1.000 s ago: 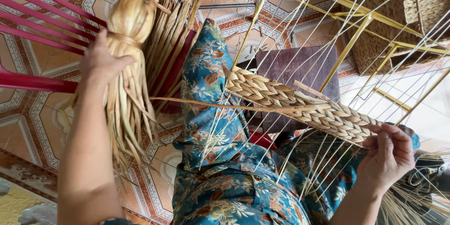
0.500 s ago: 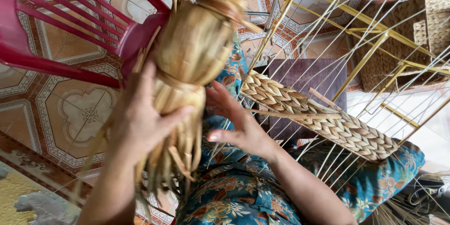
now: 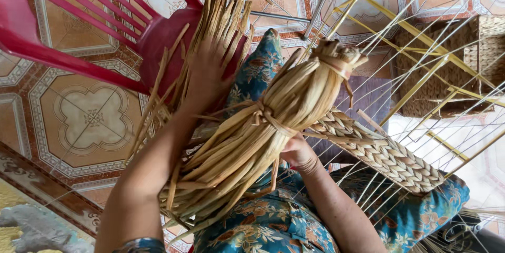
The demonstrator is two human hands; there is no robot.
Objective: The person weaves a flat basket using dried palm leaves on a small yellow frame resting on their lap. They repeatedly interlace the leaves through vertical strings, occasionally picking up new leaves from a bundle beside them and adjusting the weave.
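A thick tied bundle of dried straw strands (image 3: 273, 126) lies slanted across my lap, bound ends up at the right. My right hand (image 3: 298, 154) grips it from below, mostly hidden by it. My left hand (image 3: 208, 71) reaches out to the red plastic chair (image 3: 158, 37) and closes around a loose sheaf of flat straw strands (image 3: 221, 18), which fan out above and below the fingers. A partly woven straw strip (image 3: 389, 155) on a frame of thin white wires (image 3: 421, 121) rests over my knees in blue flowered cloth (image 3: 263, 68).
A yellow wire frame (image 3: 415, 47) stands at the right before a woven basket (image 3: 473, 58). Metal chair legs (image 3: 279, 17) cross the patterned tile floor (image 3: 89, 121). A grey cloth (image 3: 31, 226) lies at the bottom left.
The bundle passed from my left hand to my right and tipped over to the right. My left hand moved out to the loose strands on the red chair.
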